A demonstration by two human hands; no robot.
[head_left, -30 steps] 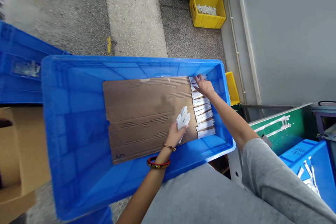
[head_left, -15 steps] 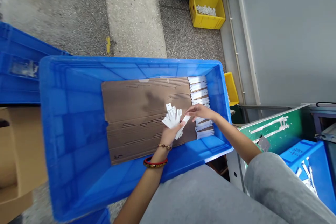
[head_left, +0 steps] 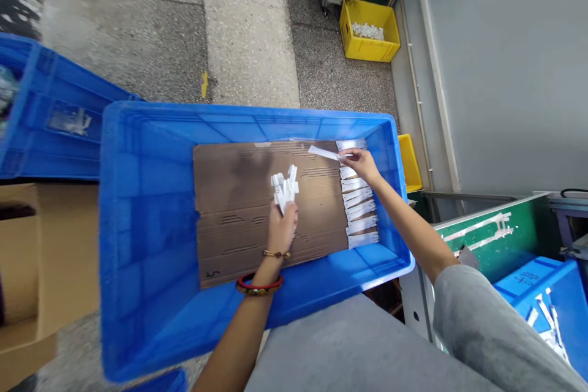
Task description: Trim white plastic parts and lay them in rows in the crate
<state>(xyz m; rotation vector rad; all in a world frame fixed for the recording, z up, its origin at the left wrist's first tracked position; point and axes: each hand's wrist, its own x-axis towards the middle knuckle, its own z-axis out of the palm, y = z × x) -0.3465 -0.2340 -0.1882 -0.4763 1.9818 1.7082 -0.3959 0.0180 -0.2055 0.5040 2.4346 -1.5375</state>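
My left hand [head_left: 281,231] clamps a bunch of white strips [head_left: 285,190], too overlapped for me to count; my right hand [head_left: 362,165] pinches one strip [head_left: 324,153] by the row of strips [head_left: 359,199] on the cardboard [head_left: 239,226] in the blue crate [head_left: 248,113], mid-frame.

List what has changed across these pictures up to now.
The right hand took a white strip from the bunch in the left hand and carried it up toward the top of the row of strips. The left hand shifted the bunch leftward. The row and cardboard sheet stayed put.
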